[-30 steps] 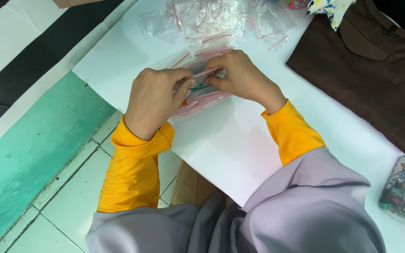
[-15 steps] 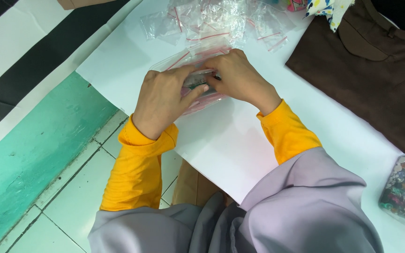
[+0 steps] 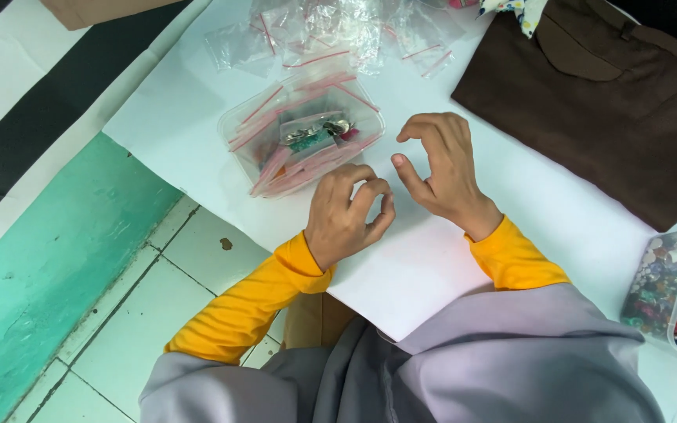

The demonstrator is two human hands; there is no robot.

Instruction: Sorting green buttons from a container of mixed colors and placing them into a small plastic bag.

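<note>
On the white table (image 3: 197, 133), just below the clear plastic tub (image 3: 301, 131), both hands hover empty. Left hand (image 3: 346, 213) sits near the tub's lower edge, fingers curled inward, thumb almost meeting fingertips, pinching nothing visible. Right hand (image 3: 442, 168) is right of the tub, fingers bent claw-like, loosely spread, holding nothing. Tub holds pink-striped zip bags and a small bag of metal bits. Loose clear zip bags (image 3: 323, 27) lie above the tub. Brown garment (image 3: 605, 94) lies far right of it; bead container (image 3: 671, 294) lower right.
</note>
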